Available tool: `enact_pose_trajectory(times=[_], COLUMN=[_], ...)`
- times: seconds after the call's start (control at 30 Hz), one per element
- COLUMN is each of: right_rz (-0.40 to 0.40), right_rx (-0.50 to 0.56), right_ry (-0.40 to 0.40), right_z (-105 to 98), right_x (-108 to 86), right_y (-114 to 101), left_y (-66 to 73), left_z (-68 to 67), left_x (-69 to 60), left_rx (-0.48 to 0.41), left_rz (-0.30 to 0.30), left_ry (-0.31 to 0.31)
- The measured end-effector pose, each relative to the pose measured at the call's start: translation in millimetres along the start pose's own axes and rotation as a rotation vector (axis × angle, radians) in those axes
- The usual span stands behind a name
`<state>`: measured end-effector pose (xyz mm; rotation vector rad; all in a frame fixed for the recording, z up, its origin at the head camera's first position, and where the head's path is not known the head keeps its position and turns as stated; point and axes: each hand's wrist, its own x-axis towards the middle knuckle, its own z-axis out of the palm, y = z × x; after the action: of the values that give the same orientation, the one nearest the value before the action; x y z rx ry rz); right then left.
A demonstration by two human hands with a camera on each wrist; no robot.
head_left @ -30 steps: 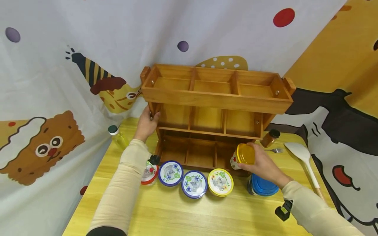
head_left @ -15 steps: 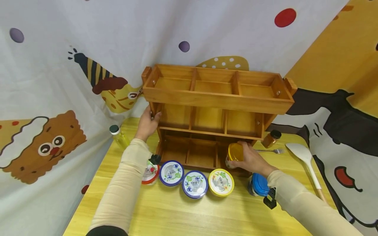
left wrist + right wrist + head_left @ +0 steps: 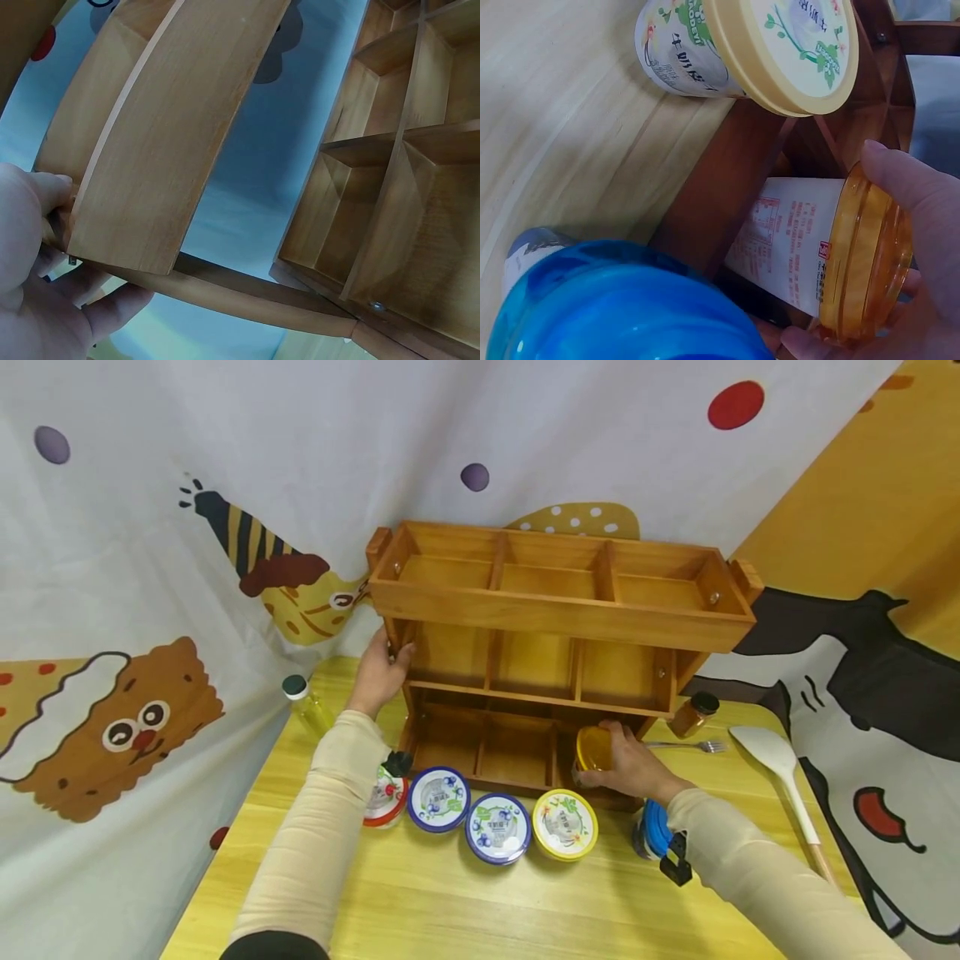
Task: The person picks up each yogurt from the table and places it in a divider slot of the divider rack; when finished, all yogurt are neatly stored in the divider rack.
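My left hand (image 3: 378, 675) grips the left side of the tiered wooden rack (image 3: 562, 617); in the left wrist view its thumb and fingers (image 3: 120, 309) curl round the wooden frame. With my right hand (image 3: 633, 767) I hold a tub by its orange lid (image 3: 595, 748), within the right compartment of the bottom tier. Seen in the right wrist view, the tub's white body (image 3: 791, 240) points down into the compartment, my thumb and fingers round the lid. Its base is hidden behind the tier's front board (image 3: 720, 187).
Before the rack stand tubs with red (image 3: 386, 797), blue (image 3: 498, 828) and yellow lids (image 3: 565, 824). A blue-lidded container (image 3: 654, 831) is under my right wrist. Further right lie a fork (image 3: 708, 747), a dark-capped jar (image 3: 693, 713) and a white spatula (image 3: 765, 752). A green-capped bottle (image 3: 307, 703) is left.
My right hand has carried the orange-lidded tub left and into the bottom tier's right compartment. The left hand keeps its hold on the rack, and the view has shifted slightly.
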<state>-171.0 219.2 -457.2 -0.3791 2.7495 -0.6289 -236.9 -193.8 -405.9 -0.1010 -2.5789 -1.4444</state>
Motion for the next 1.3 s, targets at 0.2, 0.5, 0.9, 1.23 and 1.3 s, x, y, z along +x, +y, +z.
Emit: enact_pose_trajectory(times=[0.2,0.5,0.9,1.23,1.3], right_rz=[-0.007,0.024,0.007,0.041,0.038], right_rx=[-0.014,-0.029,0.016,0.028,0.035], right_ry=[0.001,-0.010,0.027,0.075,0.084], right_z=[3,-5,-19,-34,-35], right_x=[1.5,-4.8,-25.9,-54.8,-60.7], right_y=[1,-2,6,17,18], left_y=[0.9,2.1,1.3,-0.3,-0.9], left_z=[0.2,-0.4,1.1,1.4,1.1], left_x=[-0.2,-1.2,-1.8,-0.7,-0.7], left_rx=[-0.002,-0.011,0.007,-0.005,-0.005], left_rz=[-0.007,-0.019,-0.018,-0.010,-0.014], left_ry=[-0.004,-0.007,-0.004,-0.008,-0.008])
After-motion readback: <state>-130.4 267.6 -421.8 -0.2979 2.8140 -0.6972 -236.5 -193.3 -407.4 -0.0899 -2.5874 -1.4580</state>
